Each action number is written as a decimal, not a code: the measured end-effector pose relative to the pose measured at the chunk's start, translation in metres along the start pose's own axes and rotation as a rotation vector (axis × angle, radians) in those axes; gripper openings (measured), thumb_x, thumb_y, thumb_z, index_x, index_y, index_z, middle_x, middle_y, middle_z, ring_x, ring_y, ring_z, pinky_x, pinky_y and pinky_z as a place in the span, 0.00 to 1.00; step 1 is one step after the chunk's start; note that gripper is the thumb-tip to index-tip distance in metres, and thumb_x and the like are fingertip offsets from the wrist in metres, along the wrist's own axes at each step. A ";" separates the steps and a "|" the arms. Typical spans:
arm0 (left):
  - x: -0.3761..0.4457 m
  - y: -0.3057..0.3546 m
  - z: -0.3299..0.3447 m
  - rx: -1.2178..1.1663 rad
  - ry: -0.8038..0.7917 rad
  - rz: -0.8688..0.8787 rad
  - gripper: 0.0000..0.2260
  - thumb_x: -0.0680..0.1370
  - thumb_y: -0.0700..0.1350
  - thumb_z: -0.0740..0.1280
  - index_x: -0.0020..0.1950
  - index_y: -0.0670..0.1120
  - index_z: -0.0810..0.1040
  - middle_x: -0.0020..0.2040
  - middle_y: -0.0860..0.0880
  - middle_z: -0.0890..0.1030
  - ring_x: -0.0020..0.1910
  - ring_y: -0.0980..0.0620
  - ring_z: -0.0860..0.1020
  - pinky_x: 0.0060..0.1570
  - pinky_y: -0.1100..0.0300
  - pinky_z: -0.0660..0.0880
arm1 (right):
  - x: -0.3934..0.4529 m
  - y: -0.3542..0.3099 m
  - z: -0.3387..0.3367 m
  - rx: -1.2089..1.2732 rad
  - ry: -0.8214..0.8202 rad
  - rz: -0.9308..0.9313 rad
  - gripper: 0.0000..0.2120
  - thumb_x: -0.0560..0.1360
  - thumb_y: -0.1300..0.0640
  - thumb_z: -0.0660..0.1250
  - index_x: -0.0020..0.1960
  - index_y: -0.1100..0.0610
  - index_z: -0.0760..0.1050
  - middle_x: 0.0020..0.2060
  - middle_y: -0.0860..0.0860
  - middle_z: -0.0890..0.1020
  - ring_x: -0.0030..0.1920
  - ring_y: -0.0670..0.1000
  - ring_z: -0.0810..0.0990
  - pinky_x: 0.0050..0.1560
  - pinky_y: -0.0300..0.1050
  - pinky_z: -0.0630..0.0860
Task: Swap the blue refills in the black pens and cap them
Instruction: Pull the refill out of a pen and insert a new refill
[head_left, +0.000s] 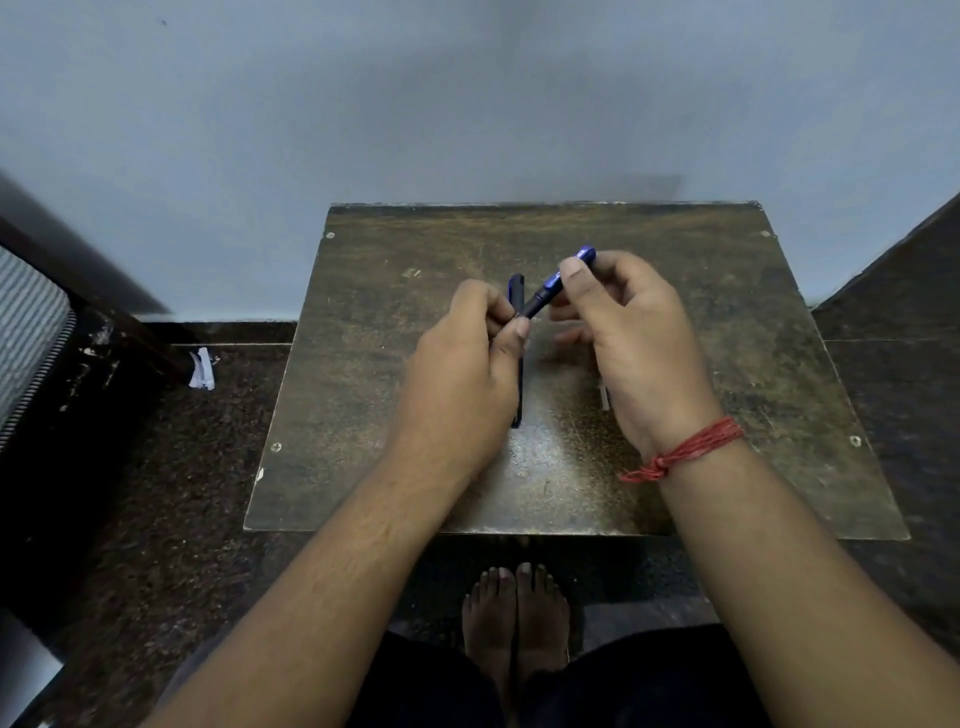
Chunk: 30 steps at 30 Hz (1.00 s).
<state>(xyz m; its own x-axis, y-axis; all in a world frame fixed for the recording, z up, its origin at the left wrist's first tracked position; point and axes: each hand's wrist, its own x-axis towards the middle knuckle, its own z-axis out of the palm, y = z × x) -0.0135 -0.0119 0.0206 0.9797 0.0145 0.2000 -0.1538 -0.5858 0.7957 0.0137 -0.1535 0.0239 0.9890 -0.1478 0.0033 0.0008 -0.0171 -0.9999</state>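
Note:
Both hands hold one black pen (540, 300) with a blue cap end above the middle of a small wooden table (363, 364). My left hand (467, 374) pinches the pen's lower black end between thumb and fingers. The upper, blue end is gripped by my right hand (628, 338), thumb on top. A second dark pen (517, 293) lies on the table under my left hand, pointing away from me; its near tip (516, 418) shows below the hand. A thin pale piece (603, 395), perhaps a refill, lies partly hidden beneath my right hand.
The table stands against a pale wall (467, 104). Dark speckled floor (182, 467) surrounds it, with a white scrap (202, 370) at the left. My bare feet (514, 618) are under the near edge. A red thread (685, 449) circles my right wrist.

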 end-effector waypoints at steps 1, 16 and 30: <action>-0.001 0.001 0.001 -0.015 -0.005 0.009 0.03 0.82 0.46 0.65 0.51 0.51 0.72 0.39 0.56 0.78 0.39 0.57 0.76 0.38 0.57 0.74 | -0.001 0.000 0.001 0.087 -0.017 0.026 0.04 0.79 0.52 0.68 0.47 0.52 0.78 0.39 0.49 0.84 0.42 0.49 0.83 0.40 0.45 0.79; -0.005 0.011 0.008 -0.201 -0.167 -0.171 0.10 0.85 0.48 0.58 0.47 0.50 0.75 0.32 0.54 0.73 0.27 0.59 0.68 0.30 0.59 0.67 | -0.006 -0.008 0.004 0.501 0.059 0.194 0.06 0.80 0.64 0.65 0.43 0.60 0.76 0.35 0.51 0.77 0.36 0.49 0.76 0.40 0.43 0.75; -0.006 -0.005 0.009 -0.432 -0.042 -0.217 0.13 0.81 0.57 0.55 0.47 0.52 0.74 0.32 0.58 0.70 0.30 0.56 0.65 0.30 0.57 0.62 | 0.026 0.011 -0.060 -0.609 0.234 -0.025 0.08 0.80 0.53 0.64 0.50 0.54 0.81 0.45 0.52 0.81 0.47 0.50 0.78 0.48 0.42 0.69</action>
<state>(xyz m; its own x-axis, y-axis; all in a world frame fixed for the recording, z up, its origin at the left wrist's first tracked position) -0.0173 -0.0164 0.0101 0.9980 0.0611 -0.0132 0.0242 -0.1831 0.9828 0.0306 -0.2167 0.0143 0.9313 -0.3507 0.0986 -0.1289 -0.5704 -0.8112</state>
